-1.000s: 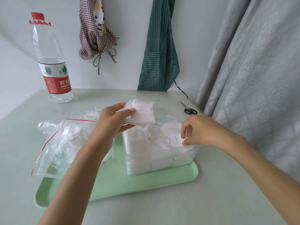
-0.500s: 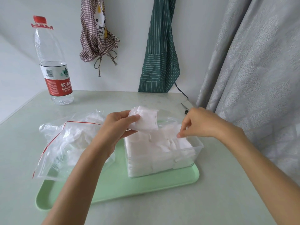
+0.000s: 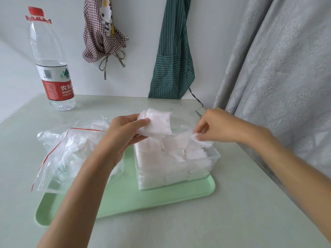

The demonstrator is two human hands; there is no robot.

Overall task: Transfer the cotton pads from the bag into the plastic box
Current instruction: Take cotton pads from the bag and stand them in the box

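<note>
A clear plastic box [image 3: 215, 156] packed with white cotton pads stands on the right half of a green tray [image 3: 125, 199]. My left hand [image 3: 123, 131] grips a small stack of cotton pads [image 3: 157, 125] above the box's left back corner. My right hand [image 3: 215, 126] pinches a single cotton pad [image 3: 202, 140] at the box's right back edge. A clear zip bag [image 3: 71, 154] with a red seal line lies on the tray's left side, with more pads inside.
A water bottle [image 3: 52, 68] with a red label stands at the table's back left. Scissors [image 3: 198, 113] lie behind my right hand, mostly hidden. Two aprons hang on the wall; a grey curtain [image 3: 277, 77] runs along the right edge of the table.
My right hand has lifted from the pads in the box and now pinches one pad at the right back edge. My left hand keeps its stack over the box.
</note>
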